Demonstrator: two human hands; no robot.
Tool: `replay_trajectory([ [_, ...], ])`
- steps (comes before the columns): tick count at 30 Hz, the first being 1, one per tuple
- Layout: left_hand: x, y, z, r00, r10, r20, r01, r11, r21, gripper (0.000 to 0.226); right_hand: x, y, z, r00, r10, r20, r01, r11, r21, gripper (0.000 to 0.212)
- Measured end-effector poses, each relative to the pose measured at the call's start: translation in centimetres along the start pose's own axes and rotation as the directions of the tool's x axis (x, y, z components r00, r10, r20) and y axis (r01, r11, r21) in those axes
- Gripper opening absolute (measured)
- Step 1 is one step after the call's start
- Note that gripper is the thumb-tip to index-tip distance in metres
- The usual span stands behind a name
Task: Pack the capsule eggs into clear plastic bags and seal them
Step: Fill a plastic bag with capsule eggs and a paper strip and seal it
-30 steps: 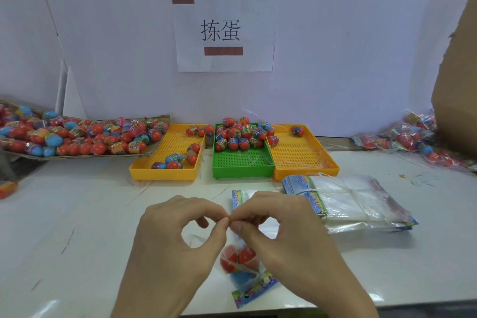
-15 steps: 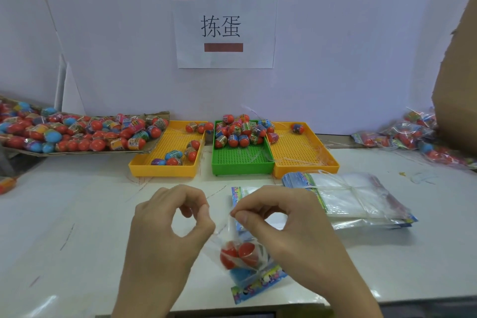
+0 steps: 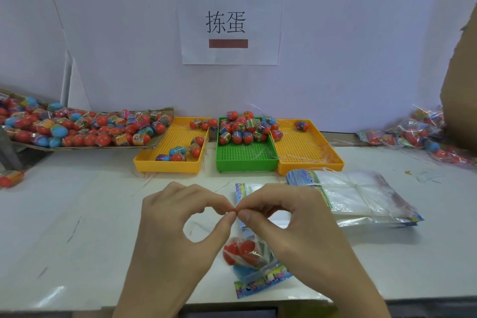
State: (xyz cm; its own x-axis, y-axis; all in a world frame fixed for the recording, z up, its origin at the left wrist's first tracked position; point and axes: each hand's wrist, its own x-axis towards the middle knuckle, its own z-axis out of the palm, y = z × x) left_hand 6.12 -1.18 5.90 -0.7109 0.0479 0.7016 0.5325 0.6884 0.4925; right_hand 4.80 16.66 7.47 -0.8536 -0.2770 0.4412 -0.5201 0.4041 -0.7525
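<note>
A clear plastic bag (image 3: 254, 264) with red and blue capsule eggs inside hangs in front of me over the white table's near edge. My left hand (image 3: 180, 235) and my right hand (image 3: 291, 227) meet fingertip to fingertip above it, each pinching the bag's top strip between thumb and forefinger. The bag's printed bottom edge touches the table. A stack of unused clear bags (image 3: 353, 196) lies to the right of my right hand. Loose capsule eggs fill the back of the green tray (image 3: 245, 160).
Two yellow trays (image 3: 165, 162) (image 3: 309, 157) flank the green one, each with a few eggs. A cardboard tray heaped with eggs (image 3: 77, 129) sits far left. Filled bags (image 3: 418, 131) pile up at the far right beside a cardboard box (image 3: 462, 85). One stray egg (image 3: 10, 178) lies at the left edge.
Half a second ago my hands were apart along the bag's top. Now the fingertips have come back together at the middle of the strip, as they were one second ago.
</note>
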Motion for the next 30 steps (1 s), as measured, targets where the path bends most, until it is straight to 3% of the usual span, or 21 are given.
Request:
replay_trajectory([
  [7,0.2,0.0,-0.5,0.994,0.014,0.107,-0.019,0.999,0.051,0.009,-0.4,-0.5,0.6,0.999,-0.021,0.047,0.029,0.986,-0.166,0.014],
  [13,1.6,0.3,-0.6,0.982,0.109,0.156,-0.133,0.979,0.153,0.016,-0.4,-0.6,0.7,0.999,-0.027,-0.02,0.024,0.99,-0.141,0.016],
  [22,1.3,0.4,1.0,0.994,0.103,-0.031,-0.099,0.991,0.091,0.013,-0.2,-0.5,0.5,0.993,-0.035,-0.11,0.021,0.992,-0.121,0.017],
  [30,1.3,-0.8,0.8,0.975,-0.118,-0.19,0.113,0.993,-0.039,0.002,0.1,0.1,0.2,0.987,0.007,-0.16,-0.016,0.998,-0.056,0.018],
])
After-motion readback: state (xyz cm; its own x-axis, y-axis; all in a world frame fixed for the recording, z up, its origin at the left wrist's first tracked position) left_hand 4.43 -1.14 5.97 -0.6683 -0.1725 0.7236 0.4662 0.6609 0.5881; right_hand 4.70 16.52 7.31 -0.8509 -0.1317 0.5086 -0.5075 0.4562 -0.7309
